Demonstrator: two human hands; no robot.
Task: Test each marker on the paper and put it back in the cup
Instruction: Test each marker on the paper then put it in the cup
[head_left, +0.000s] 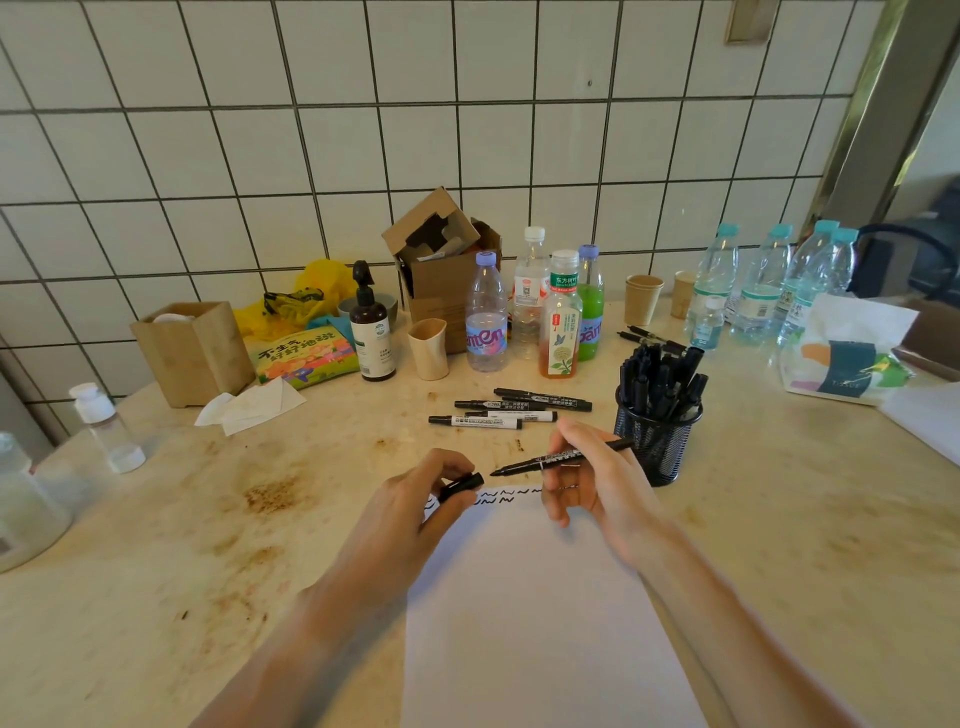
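My right hand (587, 478) pinches an uncapped black marker (558, 459), its tip pointing left just above the top edge of the white paper (540, 613). My left hand (415, 499) grips the marker's black cap (461, 486), a short gap from the tip. Several small black squiggles (506, 496) run along the paper's top edge. The black mesh cup (657, 439), full of black markers, stands right of my right hand. Several capped markers (511, 408) lie on the table beyond my hands.
Several drink bottles (561, 317) and a cardboard box (441, 260) stand behind the markers. A brown pump bottle (371, 332), a wooden box (195, 351) and tissues (249, 405) lie at the left. Water bottles (769, 286) and a tissue pack (841, 358) sit at the right.
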